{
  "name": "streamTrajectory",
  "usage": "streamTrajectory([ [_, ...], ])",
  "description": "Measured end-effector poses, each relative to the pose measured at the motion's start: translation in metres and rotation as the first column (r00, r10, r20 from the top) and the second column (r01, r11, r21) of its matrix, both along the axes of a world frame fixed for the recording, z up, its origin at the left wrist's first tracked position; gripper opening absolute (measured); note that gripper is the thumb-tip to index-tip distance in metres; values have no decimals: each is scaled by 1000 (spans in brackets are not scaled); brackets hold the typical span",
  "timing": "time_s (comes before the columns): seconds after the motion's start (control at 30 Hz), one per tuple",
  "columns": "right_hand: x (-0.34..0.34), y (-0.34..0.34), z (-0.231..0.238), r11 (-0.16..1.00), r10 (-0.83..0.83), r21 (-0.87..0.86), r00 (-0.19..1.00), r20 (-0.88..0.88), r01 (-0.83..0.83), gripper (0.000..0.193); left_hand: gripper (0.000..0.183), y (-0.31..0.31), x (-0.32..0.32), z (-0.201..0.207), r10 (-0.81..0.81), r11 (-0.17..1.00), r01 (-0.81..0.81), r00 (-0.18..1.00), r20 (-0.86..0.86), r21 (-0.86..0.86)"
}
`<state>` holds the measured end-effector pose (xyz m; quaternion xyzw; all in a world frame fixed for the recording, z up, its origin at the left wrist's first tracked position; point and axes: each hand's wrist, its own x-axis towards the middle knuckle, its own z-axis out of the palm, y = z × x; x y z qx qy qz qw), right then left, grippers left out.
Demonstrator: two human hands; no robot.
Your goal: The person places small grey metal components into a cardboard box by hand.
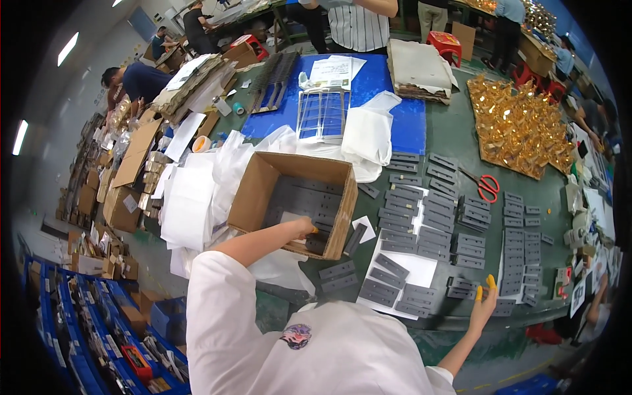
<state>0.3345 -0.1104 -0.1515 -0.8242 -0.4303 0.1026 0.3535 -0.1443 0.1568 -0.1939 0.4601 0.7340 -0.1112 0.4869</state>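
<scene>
My left hand (304, 228) reaches over the near side of an open cardboard box (345, 217), its fingers curled down inside. A yellow fingertip cover shows there, but whatever those fingers hold is hidden. Dark grey slotted bars (299, 196) lie in rows on the box floor, beside a pale sheet. Over at the right, my right hand (486, 304) is open and holds nothing, with yellow covers on two spread fingertips. Just left of it is a small stack of grey bars (462, 287). More grey bars (438, 210) lie in columns on the table, partly on white paper.
Red-handled scissors (488, 188) lie beyond the bars. Gold shiny parts (520, 125) cover a board at the far right. White plastic bags (197, 197) crowd the box's left side; a blue mat (408, 118) lies behind it. Blue racks (85, 329) stand lower left. Other people work around the table.
</scene>
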Motion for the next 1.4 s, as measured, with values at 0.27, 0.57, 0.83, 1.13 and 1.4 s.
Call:
streamTrajectory([
  [0.27, -18, 12, 29, 999, 38, 3, 999, -8, -38, 41, 30, 5, -12, 24, -164, 933, 145, 986, 28, 329],
  [0.57, -58, 43, 67, 997, 67, 27, 997, -44, -65, 38, 24, -36, 19, 209, -312, 604, 148, 948, 61, 783],
  [0.83, -145, 105, 109, 849, 429, 475, 826, -365, -231, 39, 25, -72, 46, 243, -248, 746, -339, 658, 711, 574],
  [1.13, -196, 146, 153, 698, 715, 495, 546, -436, -518, 60, 25, -83, 59, 242, -213, 862, -313, 489, 846, 399],
  [1.4, -208, 152, 160, 728, 685, 509, 526, -504, -460, 65, 29, -69, 45, 235, -175, 905, -312, 345, 922, 289],
])
